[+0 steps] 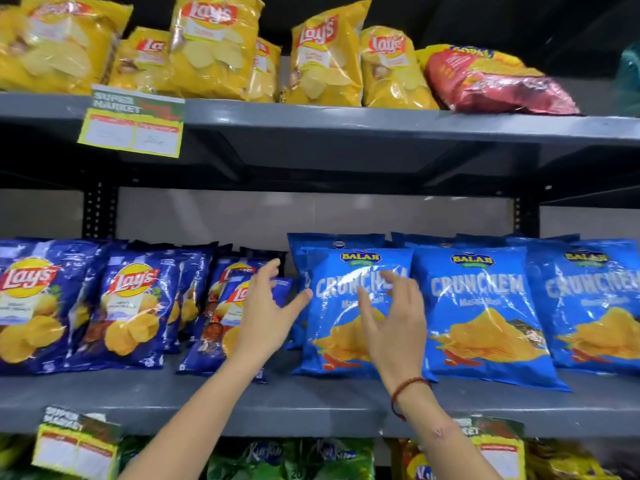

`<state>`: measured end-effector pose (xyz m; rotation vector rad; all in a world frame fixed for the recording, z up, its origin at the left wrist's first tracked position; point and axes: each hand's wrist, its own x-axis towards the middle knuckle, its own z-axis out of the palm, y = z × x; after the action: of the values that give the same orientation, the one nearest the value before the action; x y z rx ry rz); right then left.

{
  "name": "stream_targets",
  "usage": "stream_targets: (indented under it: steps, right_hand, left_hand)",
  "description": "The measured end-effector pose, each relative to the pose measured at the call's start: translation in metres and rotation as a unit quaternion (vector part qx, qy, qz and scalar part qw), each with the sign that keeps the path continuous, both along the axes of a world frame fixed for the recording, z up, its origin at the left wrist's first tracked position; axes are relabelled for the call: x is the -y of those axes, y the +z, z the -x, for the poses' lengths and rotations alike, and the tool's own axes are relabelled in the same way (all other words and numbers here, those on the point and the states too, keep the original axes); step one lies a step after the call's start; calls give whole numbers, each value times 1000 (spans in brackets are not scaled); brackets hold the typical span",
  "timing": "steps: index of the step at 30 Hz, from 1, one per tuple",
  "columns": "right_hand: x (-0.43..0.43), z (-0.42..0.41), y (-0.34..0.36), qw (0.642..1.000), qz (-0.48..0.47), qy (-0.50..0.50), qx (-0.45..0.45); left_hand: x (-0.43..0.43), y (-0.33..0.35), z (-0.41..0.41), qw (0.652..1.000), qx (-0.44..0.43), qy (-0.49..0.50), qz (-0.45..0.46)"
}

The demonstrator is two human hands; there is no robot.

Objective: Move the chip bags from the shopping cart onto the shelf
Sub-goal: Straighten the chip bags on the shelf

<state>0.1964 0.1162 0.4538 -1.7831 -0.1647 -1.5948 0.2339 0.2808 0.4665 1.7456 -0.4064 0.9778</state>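
Note:
A light blue Balaji Crunchem chip bag point(341, 327) stands upright on the grey middle shelf point(311, 400), leaning on more of the same behind it. My left hand point(266, 313) hovers just left of that bag, fingers spread, holding nothing. My right hand point(394, 317) is in front of the bag's face, fingers apart and curled, a red thread bracelet on the wrist. Whether either hand touches the bag is unclear. The shopping cart is out of view.
Dark blue Lay's bags point(128, 306) fill the shelf's left part, two more Crunchem bags point(485, 313) its right. Yellow Lay's bags point(214, 46) and a red bag point(491, 81) sit on the upper shelf. Price tags point(131, 123) hang on shelf edges. Green bags point(294, 459) lie below.

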Motion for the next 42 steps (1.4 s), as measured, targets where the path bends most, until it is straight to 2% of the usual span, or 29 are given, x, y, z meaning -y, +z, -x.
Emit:
stream_targets:
  steps: [2, 5, 7, 10, 13, 17, 21, 26, 30, 34, 38, 42]
  right_hand:
    - [-28, 7, -4, 988, 36, 126, -78]
    - [-69, 8, -10, 935, 87, 258, -226]
    - [-92, 0, -16, 908, 117, 270, -298]
    - [-116, -16, -25, 877, 107, 256, -393]
    - [-127, -33, -26, 858, 24, 273, -434]
    - [-131, -52, -24, 827, -104, 342, -434]
    - [-137, -60, -25, 825, -121, 382, -399]
    - [-153, -67, -16, 853, -73, 367, -363]
    - [-163, -76, -14, 862, -42, 339, -374]
    - [-168, -81, -22, 863, -39, 314, -393]
    - [-166, -73, -18, 871, 9, 293, -395]
    - [-148, -45, -16, 916, 102, 235, -307]
  left_hand:
    - [-32, 4, 0, 999, 8, 47, -15]
    - [-83, 4, -4, 994, -88, 65, -18]
    - [-111, -4, -7, 979, -199, 34, -35]
    - [-138, -20, -3, 932, -355, -55, -57]
    - [-149, -27, 0, 903, -406, -84, -112]
    - [-153, -31, -1, 907, -394, -80, -126]
    - [-157, -36, -5, 923, -367, -62, -99]
    - [-156, -42, -10, 954, -283, 42, -87]
    - [-154, -45, -15, 960, -230, 127, -102]
    - [-151, -52, -16, 947, -174, 212, -168]
    - [-146, -51, -9, 926, -152, 276, -208]
    - [-135, -44, 1, 920, -98, 316, -211]
